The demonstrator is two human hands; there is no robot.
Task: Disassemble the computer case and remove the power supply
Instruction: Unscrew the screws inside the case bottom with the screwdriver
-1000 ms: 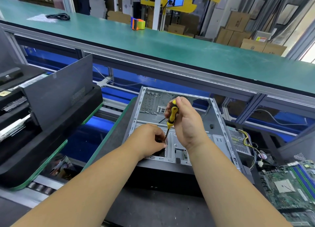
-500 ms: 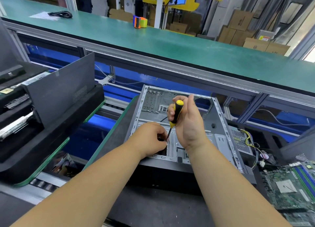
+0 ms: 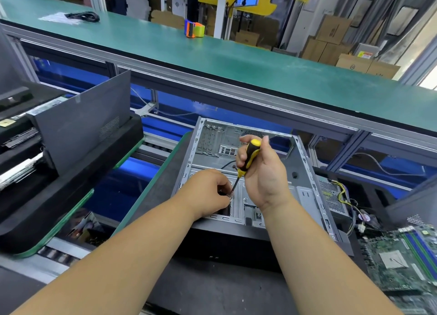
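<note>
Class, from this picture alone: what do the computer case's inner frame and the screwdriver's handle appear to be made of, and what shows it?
Computer case: the inner frame looks like bare sheet metal, grey with a dull sheen, with punched slots and folded edges.

Screwdriver, gripped by the right hand: the handle looks like moulded plastic or rubber, in yellow and black sections with a smooth finish; which one, I cannot tell.
</note>
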